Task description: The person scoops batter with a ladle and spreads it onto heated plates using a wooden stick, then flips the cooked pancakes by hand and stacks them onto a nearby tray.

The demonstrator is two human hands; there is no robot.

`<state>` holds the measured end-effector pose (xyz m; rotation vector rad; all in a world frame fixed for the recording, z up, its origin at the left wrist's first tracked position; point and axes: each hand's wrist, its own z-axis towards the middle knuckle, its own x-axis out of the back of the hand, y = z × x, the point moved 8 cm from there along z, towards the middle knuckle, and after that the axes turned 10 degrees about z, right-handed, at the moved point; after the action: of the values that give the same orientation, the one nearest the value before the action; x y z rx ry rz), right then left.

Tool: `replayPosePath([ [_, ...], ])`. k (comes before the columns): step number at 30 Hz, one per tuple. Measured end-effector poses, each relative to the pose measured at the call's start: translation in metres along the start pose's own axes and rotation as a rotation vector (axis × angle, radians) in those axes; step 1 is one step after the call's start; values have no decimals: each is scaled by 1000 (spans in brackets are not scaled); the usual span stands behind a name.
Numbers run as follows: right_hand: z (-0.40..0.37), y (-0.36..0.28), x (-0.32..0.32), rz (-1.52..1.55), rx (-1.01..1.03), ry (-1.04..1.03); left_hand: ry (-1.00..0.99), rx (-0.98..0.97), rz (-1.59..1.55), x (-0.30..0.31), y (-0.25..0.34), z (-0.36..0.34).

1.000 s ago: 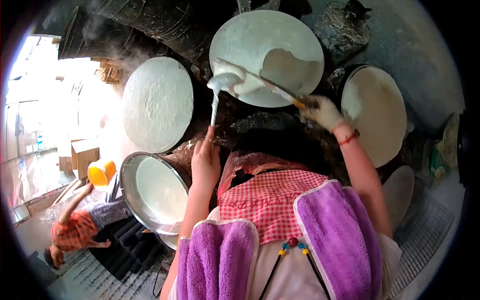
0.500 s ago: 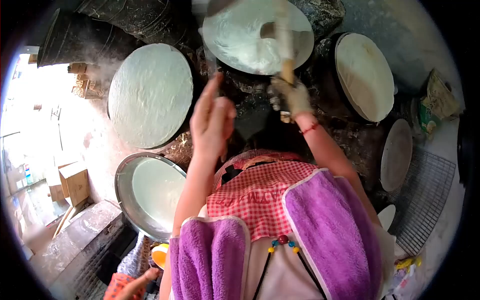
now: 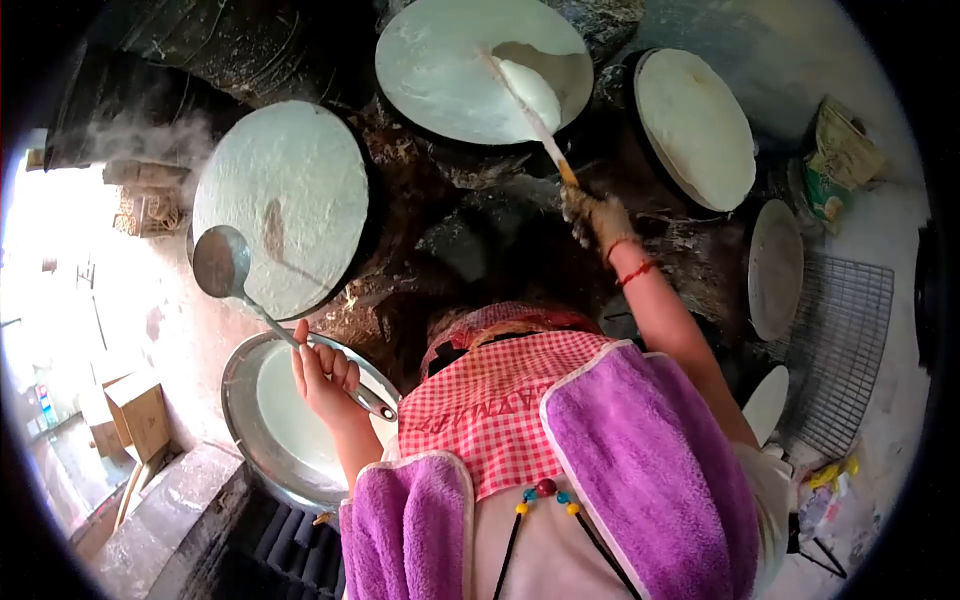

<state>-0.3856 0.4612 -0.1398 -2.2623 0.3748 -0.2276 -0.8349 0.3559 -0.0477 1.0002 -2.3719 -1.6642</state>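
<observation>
**Near.** The left hand (image 3: pixel 322 372) is closed in a fist round the handle of the ladle (image 3: pixel 220 262), above the basin (image 3: pixel 236 405) of batter (image 3: pixel 285 410). The ladle's long axis runs from its butt, beside the apron (image 3: pixel 490 400), up and leftward. The bowl points away from the body, its open face toward the camera, and lies over the near edge of the left griddle (image 3: pixel 285 190).

**Far.** The gloved right hand (image 3: pixel 597 218) grips the end of the spreader (image 3: pixel 535 120). Its long axis runs away from the body and slightly left. Its blade rests on the far griddle (image 3: pixel 445 85), where one patch is bare.

**Likely faults.**
- If the blade lags, the batter may set, leaving that patch uncovered or the sheet uneven.
- A tilted ladle may drip between basin and griddle.
- The bare left hand is close to a hot plate and could be scalded.
</observation>
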Motion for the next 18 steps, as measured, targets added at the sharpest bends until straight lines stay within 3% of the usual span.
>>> replayPosePath([
  [5,30,-57,15,91,-109,-11,-57,-112,-4,-36,20,-7],
  [6,53,-74,22,-240,124,29,-130,-139,-30,-45,24,-9],
  [8,64,-72,16,-187,250,5,-87,-138,-10,-61,28,-16],
  [10,16,-61,3,-316,118,-95,-83,-152,30,-78,32,-23],
  [11,4,-61,7,-730,440,1,-66,-158,53,-85,33,-26],
  [12,-8,-45,9,-856,628,-30,-70,-159,62,-92,32,-29],
  [14,14,3,46,-752,527,76,-35,-162,121,-102,30,-33],
  [16,13,-23,72,-524,194,55,-51,-157,165,-119,25,-36],
  [18,44,-42,81,-391,159,7,-53,-90,169,-135,16,-39],
])
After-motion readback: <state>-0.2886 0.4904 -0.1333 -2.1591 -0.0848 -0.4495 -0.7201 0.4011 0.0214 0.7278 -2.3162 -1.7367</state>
